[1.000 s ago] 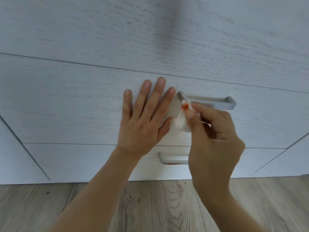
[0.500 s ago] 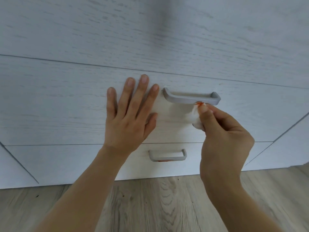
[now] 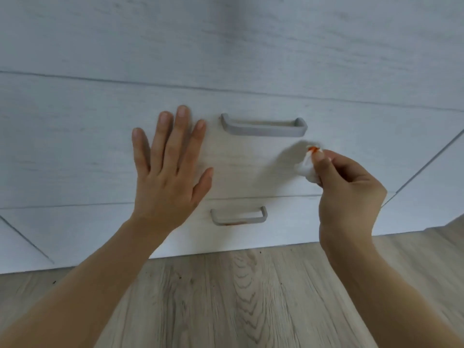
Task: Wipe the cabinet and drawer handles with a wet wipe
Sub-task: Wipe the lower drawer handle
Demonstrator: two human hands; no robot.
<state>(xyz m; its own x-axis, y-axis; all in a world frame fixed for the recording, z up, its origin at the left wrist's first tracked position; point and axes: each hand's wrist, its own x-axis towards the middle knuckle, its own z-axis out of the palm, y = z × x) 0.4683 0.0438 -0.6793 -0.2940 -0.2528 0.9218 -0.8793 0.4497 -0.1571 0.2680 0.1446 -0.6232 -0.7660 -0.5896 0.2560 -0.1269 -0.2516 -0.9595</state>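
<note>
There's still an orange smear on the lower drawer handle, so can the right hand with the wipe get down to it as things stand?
Probably yes. The right hand pinches the wet wipe above and to the right of the lower drawer handle, nothing lies between them, and the left hand rests flat on the drawer front, left of the handle.

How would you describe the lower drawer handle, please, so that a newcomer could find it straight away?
Start at the pale wood-grain drawer fronts above the wooden floor. On the lowest front, just under the left hand, sits the lower handle, a grey bar. Unlike the upper handle, it looks shorter and carries an orange smear along its bottom edge.
</note>
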